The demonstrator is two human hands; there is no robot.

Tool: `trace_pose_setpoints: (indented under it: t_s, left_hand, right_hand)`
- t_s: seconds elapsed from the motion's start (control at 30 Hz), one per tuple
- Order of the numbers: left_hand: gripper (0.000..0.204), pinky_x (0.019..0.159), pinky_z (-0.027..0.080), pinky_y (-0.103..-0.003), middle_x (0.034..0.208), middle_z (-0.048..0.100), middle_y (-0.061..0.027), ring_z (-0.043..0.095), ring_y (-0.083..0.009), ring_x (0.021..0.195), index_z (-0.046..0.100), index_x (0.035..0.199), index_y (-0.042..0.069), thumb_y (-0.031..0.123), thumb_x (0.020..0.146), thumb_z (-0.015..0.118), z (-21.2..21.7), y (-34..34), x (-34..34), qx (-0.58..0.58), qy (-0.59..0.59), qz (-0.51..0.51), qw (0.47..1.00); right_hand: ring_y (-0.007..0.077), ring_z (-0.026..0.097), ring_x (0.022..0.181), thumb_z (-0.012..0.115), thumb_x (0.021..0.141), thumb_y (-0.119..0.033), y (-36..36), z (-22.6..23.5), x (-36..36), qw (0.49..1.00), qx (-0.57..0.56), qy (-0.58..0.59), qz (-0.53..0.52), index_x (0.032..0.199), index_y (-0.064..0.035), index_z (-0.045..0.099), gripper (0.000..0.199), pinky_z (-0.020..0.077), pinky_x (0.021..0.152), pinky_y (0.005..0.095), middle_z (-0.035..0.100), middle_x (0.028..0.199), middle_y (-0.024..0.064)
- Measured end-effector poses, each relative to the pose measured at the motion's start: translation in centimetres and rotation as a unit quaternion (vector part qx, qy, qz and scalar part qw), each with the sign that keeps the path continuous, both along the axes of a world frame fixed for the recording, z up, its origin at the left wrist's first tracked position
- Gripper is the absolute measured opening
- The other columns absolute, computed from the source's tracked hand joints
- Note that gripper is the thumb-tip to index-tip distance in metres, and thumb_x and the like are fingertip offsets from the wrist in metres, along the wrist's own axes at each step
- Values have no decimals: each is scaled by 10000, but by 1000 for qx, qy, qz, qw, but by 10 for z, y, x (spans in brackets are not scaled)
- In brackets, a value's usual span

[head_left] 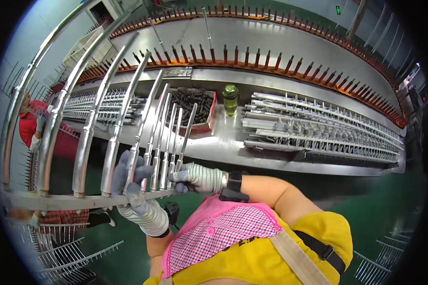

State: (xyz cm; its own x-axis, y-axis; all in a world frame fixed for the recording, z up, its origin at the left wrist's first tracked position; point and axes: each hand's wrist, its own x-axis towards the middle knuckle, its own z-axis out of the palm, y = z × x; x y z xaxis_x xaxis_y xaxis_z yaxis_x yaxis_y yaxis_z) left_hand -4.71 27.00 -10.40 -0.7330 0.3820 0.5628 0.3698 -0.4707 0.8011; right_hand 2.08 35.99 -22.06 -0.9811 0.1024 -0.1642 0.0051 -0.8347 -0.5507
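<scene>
Holding the rack bar (57, 199) level before you, your gloved left hand (131, 187) was wrapped around it at its right end, while your right hand (195, 176) pinched the base of the last metal rod (185, 137). Seating appeared in hand; next, judge that rod upright beside its neighbours.
</scene>
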Motion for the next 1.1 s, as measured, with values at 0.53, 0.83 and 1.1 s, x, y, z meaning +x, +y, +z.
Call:
trace_pose_setpoints:
  t_s: [0.53, 0.83, 1.1]
  left_hand:
    - [391, 445, 344, -153, 781, 518, -101, 423, -88, 550, 508, 983, -73, 294, 874, 426, 19, 27, 22, -47, -13, 267, 962]
    - [315, 414, 240, -120, 833, 457, -67, 397, -99, 616, 489, 934, -42, 260, 871, 427, 25, 42, 31, -27, -48, 318, 947]
    - [315, 433, 263, -143, 786, 442, -65, 367, -98, 586, 484, 936, -55, 244, 871, 413, 24, 56, 26, -33, -19, 313, 949]
  right_hand:
    - [185, 571, 552, 513, 812, -149, 418, -8, 88, 623, 389, -164, -658, 860, -44, 551, 122, 465, 506, 289, 578, 673, 72]
    - [250, 584, 556, 494, 803, -205, 422, -9, 34, 466, 584, -352, -564, 875, -65, 556, 169, 448, 534, 374, 584, 645, 129]
    - [364, 568, 731, 492, 784, -251, 425, -16, 3, 397, 654, -442, -468, 876, -78, 557, 207, 458, 666, 440, 598, 756, 175]
